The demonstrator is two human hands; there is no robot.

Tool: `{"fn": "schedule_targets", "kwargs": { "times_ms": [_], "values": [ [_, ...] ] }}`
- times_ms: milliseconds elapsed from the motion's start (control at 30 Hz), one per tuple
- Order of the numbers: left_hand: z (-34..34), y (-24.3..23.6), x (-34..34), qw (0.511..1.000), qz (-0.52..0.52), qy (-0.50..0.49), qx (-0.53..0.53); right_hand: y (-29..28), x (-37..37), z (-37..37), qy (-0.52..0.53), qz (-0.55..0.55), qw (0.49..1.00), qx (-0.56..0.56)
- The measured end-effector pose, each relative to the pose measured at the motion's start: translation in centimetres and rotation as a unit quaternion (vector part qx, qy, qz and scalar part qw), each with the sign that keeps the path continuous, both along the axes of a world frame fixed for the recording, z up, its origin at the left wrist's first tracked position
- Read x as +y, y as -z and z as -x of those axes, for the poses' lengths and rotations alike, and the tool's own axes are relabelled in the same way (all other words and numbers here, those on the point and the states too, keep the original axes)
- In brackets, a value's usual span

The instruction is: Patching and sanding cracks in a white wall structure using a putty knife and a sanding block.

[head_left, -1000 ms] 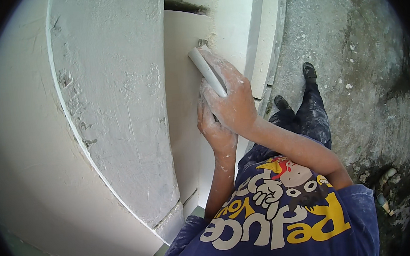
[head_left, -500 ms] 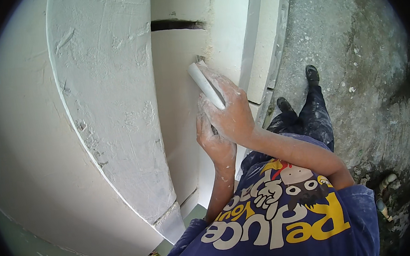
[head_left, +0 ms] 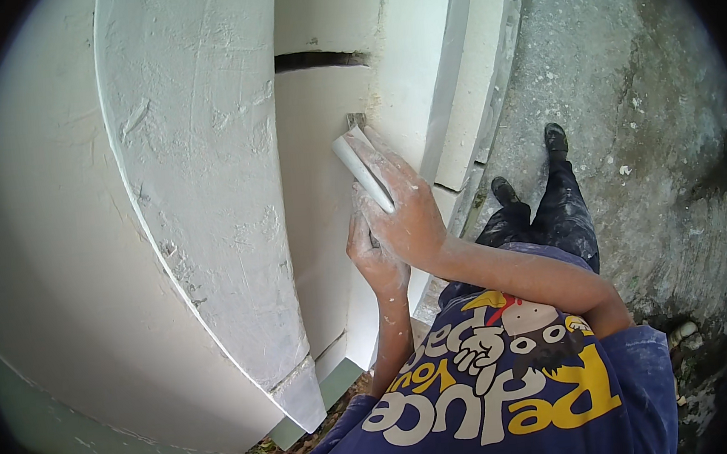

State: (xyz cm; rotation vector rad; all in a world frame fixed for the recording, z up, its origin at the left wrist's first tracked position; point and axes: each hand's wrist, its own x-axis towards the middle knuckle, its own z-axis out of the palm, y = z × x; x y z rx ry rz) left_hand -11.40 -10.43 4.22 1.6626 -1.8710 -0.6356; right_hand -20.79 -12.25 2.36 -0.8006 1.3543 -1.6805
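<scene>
White plastered wall [head_left: 204, 154] with a curved moulded band fills the left, a flat recessed panel [head_left: 318, 196] beside it with a dark horizontal slot [head_left: 320, 60] above; grey concrete floor [head_left: 628, 121] lies to the right. Plastering trowel [head_left: 361, 169] sits flat against the recessed panel, blade coated white, upper end just below the slot and close to the panel's right edge. Right hand [head_left: 405, 215] is closed over the trowel's lower part, fingers wrapped on it, pressing it to the wall. Left hand [head_left: 374, 256] is curled shut directly beneath, touching the right hand's underside; it seems to grip the handle, though the handle itself is hidden. Both hands are dusted with plaster. Compared with half a second ago, trowel and hands sit at about the same spot on the panel, slightly lower below the slot. Person's dark shoes [head_left: 529, 163] stand on the concrete, just right of the wall base.
</scene>
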Motion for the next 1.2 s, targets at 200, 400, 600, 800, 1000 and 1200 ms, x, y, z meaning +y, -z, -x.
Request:
{"fn": "schedule_targets", "kwargs": {
  "times_ms": [200,400,600,800,1000,1200],
  "values": [
    [0.2,0.3,-1.7,0.999,0.005,0.019,-0.026,-0.3,-0.6,0.6,0.025,0.0,1.0,0.007],
    [1.5,-0.5,-2.6,1.0,-0.024,0.01,-0.014,-0.2,-1.7,1.8,0.016,0.001,1.0,0.014],
    [2.8,-0.5,-2.0,1.0,0.015,0.018,-0.017,0.5,-1.8,2.3,-0.001,0.007,1.0,0.025],
    [2.7,0.1,-2.0,1.0,-0.025,0.002,-0.009,0.6,-1.5,2.8,-0.025,0.001,0.998,0.059],
    [3.2,-0.2,-2.4,0.998,-0.054,-0.006,-0.021,0.1,-1.7,3.4,0.006,0.005,0.999,0.035],
    [3.9,0.2,-3.0,0.999,-0.045,0.001,0.002,0.4,-2.5,4.3,-0.033,0.002,0.998,0.051]
  ]
}}
